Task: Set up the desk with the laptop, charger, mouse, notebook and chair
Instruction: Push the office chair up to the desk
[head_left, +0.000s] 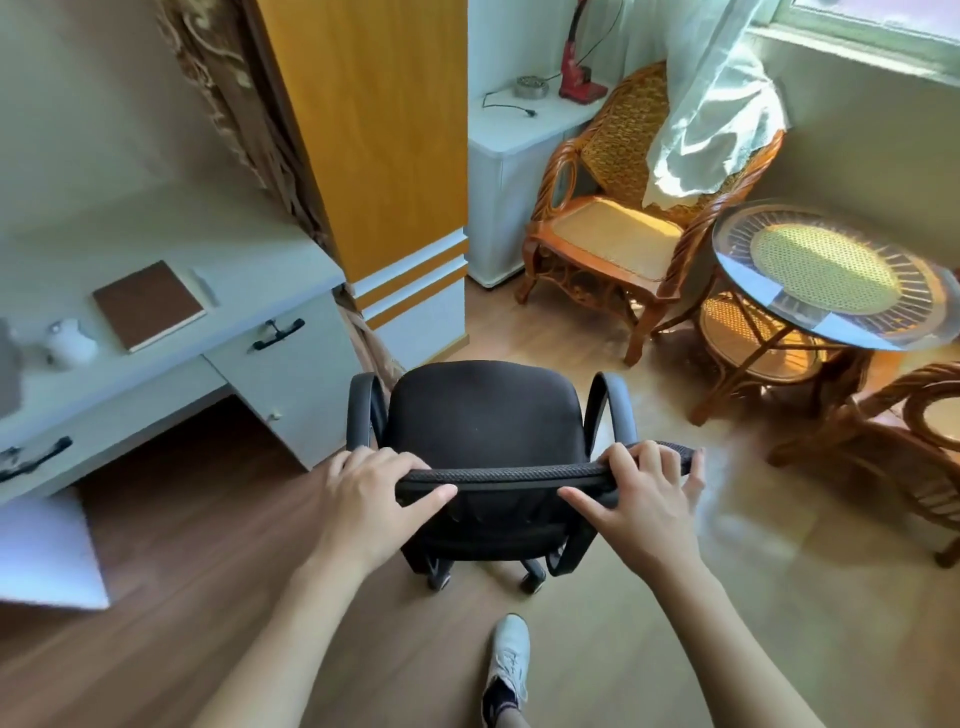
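On the wood floor (623, 649), just right of the desk's open knee space, stands the black office chair (483, 415), seen from behind and above, its seat facing away toward the room. Both hands grip the top edge of its mesh backrest: the left hand (371, 496) wraps the left end, fingers curled over the front and thumb pressed along the rear face; the right hand (641, 499) clamps the right end the same way, fingers over the rim, thumb pointing inward behind it. The chair's armrests and castors are visible, and it sits apart from the desk, not yet tucked under.

To the left, the pale grey desk (249, 249) carries a brown notebook (148, 304) lying flat near its right end, with a white mouse (70, 340) just left of it, blurred. Black handles mark the drawers. Beyond the chair rise an orange and white cabinet (384, 145), a wicker armchair (618, 234) and a round glass-topped table (831, 275). A white shoe (509, 660) shows at the bottom.
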